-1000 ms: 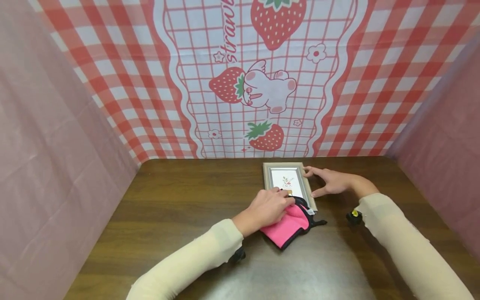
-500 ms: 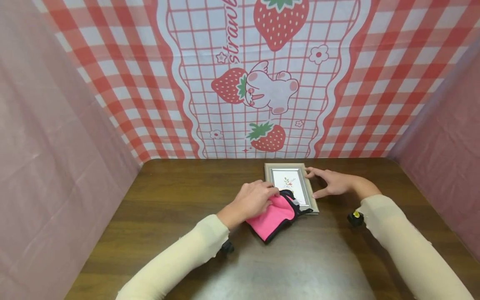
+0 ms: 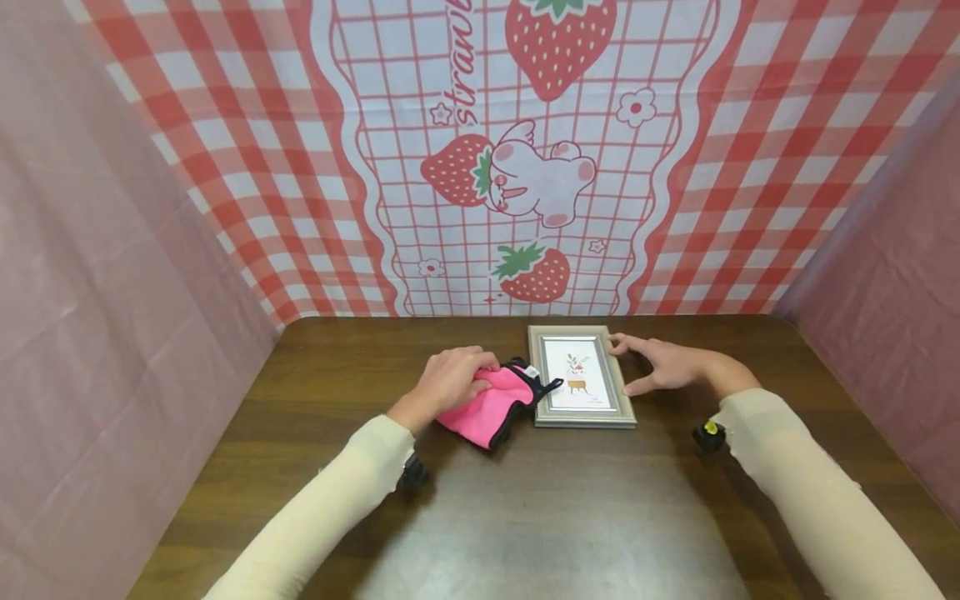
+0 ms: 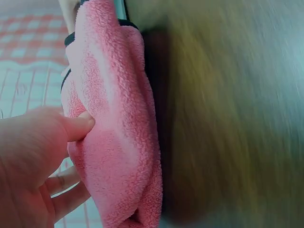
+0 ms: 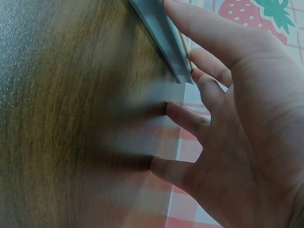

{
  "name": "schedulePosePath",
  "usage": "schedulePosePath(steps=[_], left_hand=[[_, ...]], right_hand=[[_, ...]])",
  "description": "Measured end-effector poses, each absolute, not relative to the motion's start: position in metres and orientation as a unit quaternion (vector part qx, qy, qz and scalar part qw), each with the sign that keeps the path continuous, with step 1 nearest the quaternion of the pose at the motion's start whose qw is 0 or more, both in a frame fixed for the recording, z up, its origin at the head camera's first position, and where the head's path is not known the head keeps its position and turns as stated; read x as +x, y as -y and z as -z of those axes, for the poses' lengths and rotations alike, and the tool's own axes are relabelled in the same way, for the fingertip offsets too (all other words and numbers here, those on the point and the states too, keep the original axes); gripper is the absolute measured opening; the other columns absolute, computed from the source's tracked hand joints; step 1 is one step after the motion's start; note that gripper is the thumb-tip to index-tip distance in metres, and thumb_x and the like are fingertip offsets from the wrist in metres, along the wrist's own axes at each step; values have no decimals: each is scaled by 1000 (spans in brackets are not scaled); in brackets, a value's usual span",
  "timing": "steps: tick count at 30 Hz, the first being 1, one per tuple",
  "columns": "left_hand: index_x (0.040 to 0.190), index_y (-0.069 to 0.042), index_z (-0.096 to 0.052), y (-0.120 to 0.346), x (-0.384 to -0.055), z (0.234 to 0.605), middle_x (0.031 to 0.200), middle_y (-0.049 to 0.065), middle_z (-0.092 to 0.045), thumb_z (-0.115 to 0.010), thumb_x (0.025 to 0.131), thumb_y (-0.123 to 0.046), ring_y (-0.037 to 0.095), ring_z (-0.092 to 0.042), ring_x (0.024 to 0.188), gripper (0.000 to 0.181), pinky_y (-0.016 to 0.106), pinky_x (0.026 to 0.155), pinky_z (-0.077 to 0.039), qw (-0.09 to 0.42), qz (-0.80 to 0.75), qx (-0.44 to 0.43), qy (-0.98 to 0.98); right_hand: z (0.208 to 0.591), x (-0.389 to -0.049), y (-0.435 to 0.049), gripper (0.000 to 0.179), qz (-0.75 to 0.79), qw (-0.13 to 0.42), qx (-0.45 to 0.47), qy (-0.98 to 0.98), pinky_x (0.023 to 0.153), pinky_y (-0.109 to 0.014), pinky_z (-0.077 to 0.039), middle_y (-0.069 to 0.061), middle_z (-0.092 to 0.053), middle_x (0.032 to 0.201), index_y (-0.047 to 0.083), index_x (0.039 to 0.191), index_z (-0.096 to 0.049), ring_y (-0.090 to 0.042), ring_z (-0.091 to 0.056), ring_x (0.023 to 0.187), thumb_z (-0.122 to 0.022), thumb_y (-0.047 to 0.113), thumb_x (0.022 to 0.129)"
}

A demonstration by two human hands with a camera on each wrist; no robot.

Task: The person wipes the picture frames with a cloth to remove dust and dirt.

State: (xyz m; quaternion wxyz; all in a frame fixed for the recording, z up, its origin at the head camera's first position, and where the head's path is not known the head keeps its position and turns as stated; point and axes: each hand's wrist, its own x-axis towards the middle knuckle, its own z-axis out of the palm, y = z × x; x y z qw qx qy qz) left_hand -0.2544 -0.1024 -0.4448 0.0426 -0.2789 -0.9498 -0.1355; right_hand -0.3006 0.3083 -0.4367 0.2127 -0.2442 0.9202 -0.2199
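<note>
My left hand (image 3: pixel 447 375) pinches a pink cleaning cloth (image 3: pixel 487 410) with black trim, just left of a picture frame (image 3: pixel 573 367). The cloth's black hanging loop overlaps the frame's left edge. In the left wrist view the thumb presses into the fluffy pink cloth (image 4: pixel 114 118), which is folded thick. My right hand (image 3: pixel 667 364) touches the frame's right edge with thumb and fingertips spread apart. From the right wrist, the frame (image 5: pixel 164 38) shows its side on the table, with two lower fingers resting on the wood.
A brown wooden table (image 3: pixel 480 517) lies under everything. Behind it hangs a red-and-white checked cloth backdrop (image 3: pixel 390 208) with strawberries. Pink curtains (image 3: pixel 127 292) stand at both sides.
My left hand has drawn the pink cloth leftward off the picture frame, uncovering the whole picture of a potted plant. The right hand has stayed at the frame's right edge.
</note>
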Motion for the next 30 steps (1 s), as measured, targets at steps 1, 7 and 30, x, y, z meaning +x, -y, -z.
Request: schedulePosePath(steps=[1,7,30], left_hand=[[123,-23,-82,107,-256,445,118,0,-81,-81,105,-22,29,-79,111,18,53,91,-65,44,136,-270,952],[122,-24,-82,131,-263,448,114,0,-80,-82,104,-23,30,-79,108,18,52,86,-65,48,110,-216,969],[136,-24,-82,135,-265,450,128,6,-77,-79,106,-40,30,-73,121,35,57,93,-65,35,77,-202,976]], right_hand=[[437,-301,-308,87,219,212,-245,-920,131,-85,-24,-26,-26,185,11,164,-52,-59,-25,168,-89,47,94],[436,-300,-307,87,218,213,-246,-920,131,-85,-24,-26,-26,186,11,164,-52,-59,-24,169,-89,47,94],[435,-293,-318,82,242,158,-239,-927,130,-81,-33,-26,-32,184,13,165,-52,-56,-32,169,-86,48,98]])
